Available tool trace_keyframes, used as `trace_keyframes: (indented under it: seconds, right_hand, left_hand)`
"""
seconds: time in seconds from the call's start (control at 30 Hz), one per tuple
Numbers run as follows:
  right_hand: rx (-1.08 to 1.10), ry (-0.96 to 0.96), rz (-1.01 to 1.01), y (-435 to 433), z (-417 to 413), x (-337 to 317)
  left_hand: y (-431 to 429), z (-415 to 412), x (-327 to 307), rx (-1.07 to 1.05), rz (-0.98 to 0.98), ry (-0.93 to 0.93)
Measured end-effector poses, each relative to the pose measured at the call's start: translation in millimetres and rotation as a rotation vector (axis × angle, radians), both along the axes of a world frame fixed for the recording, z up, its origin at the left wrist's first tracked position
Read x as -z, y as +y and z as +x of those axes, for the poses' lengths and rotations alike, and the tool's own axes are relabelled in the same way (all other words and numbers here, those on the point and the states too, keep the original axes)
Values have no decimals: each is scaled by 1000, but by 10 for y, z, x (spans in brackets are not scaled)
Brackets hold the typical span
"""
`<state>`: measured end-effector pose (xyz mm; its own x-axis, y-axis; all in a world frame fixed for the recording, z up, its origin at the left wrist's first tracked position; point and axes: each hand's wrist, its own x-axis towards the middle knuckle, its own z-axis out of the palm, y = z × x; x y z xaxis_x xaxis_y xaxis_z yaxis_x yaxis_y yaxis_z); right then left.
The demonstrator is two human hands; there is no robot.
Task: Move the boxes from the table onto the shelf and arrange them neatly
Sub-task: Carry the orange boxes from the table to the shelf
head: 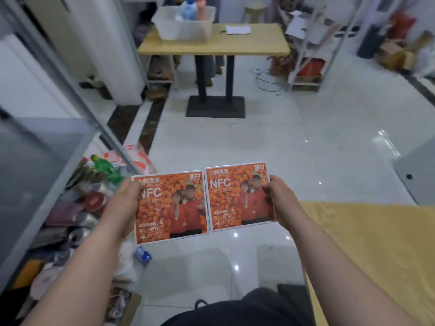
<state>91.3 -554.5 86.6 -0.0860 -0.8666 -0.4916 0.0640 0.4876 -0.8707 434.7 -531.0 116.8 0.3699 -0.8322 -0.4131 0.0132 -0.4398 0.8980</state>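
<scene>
Boxes, two flat orange ones printed with fruit and "NFC", are held side by side in the air above the white tiled floor [294, 149], clear of any desk or shelf. Far left, a grey metal frame [47, 147] slants up, and at its foot lies a heap of packets and cloth [77, 208]. Next comes the left hand [126, 203], its thumb curled onto the printed face of the left box [170, 208] at the outer edge, while the fingers underneath are hidden. Below that box a small blue toy car [142, 254] sits on the tiles. The right box [240, 197] lies just beside the left one, inner edges nearly meeting, and it sits a little higher. The right hand [281, 196] grips its outer edge the same way, thumb on top, fingers out of sight below. Further back, a wooden desk [259, 47] on black legs carries a clear plastic tub [183, 27] holding bottles and, to the right of it, a white sheet of paper [238, 29]. A white rack [306, 67] with red items stands beyond. Nearest on the right, the corner of a yellow desk [367, 243] juts in beside the right forearm.
</scene>
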Motion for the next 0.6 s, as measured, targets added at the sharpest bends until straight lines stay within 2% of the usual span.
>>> trace_keyframes:
  seconds: [0.17, 0.3, 0.6]
  right_hand:
    - [-212, 61, -15, -738, 474, 10]
    - [-462, 217, -213, -1383, 750, -48]
    - [-904, 109, -562, -2483, 1720, -624]
  left_hand:
    - [-52, 226, -76, -193, 5, 27]
    - [-118, 257, -156, -369, -34, 33]
    - [-40, 271, -766, -710, -251, -110]
